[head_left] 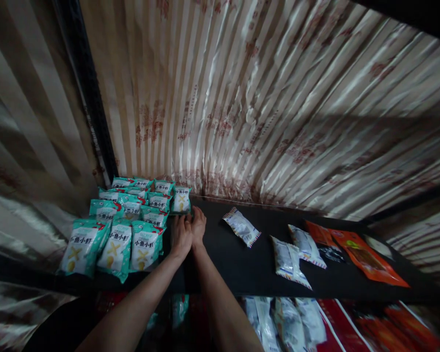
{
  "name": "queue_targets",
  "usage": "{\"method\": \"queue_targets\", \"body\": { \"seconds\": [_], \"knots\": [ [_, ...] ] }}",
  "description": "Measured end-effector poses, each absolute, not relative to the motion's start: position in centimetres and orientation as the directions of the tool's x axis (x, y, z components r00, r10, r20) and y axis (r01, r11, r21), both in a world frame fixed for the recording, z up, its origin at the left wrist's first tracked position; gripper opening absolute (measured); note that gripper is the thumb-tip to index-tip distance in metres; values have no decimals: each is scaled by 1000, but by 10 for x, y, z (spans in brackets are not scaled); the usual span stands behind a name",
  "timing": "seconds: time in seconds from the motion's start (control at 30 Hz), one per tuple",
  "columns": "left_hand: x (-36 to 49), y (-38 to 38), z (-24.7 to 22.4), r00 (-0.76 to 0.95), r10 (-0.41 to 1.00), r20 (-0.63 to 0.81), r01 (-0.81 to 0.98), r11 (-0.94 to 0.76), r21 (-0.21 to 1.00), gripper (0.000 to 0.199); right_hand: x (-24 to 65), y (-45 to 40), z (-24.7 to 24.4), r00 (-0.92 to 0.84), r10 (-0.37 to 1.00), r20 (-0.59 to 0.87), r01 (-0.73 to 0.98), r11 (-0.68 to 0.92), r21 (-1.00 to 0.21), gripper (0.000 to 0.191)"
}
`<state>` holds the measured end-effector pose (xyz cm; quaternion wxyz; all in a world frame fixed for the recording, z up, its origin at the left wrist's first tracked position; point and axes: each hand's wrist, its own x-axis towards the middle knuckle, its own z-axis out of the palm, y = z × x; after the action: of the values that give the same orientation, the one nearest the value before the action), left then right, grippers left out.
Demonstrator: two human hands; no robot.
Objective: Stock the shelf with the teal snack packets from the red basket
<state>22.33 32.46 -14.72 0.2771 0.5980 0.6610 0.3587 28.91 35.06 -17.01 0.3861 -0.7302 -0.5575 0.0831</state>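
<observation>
My left hand [182, 238] and my right hand [198, 226] are side by side above the dark shelf [216, 264], close against each other. The fingers of my left hand are curled, just in front of the lower edge of a teal-and-white snack bag [182, 200]. At that bag's right lower corner are my right hand's fingers, bent and pressed together. Whether anything sits inside either hand is hidden. Left of my hands, several matching snack bags [142, 247] stand in rows, leaning slightly back.
A white-and-blue packet [242, 226] lies to the right of my hands. Farther right are two similar packets [289, 261] [307, 246] and an orange pouch [368, 256]. More packets [291, 322] fill a lower level. Striped sheeting [223, 98] hangs behind; a dark post [86, 93] rises at left.
</observation>
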Motion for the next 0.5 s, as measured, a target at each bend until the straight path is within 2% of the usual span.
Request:
{"method": "queue_targets", "body": {
  "seconds": [0.13, 0.3, 0.5],
  "knots": [
    [219, 297, -140, -81, 994, 70, 563, -12, 827, 38, 285, 322, -176, 359, 881, 308, 741, -68, -669, 36],
    [204, 263, -131, -57, 998, -23, 594, 52, 803, 34, 276, 290, -189, 334, 865, 375, 739, 7, -674, 36],
    [186, 234, -133, -13, 1000, -28, 615, 30, 788, 32, 259, 258, -199, 303, 865, 399, 725, 62, -686, 38]
  ]
}}
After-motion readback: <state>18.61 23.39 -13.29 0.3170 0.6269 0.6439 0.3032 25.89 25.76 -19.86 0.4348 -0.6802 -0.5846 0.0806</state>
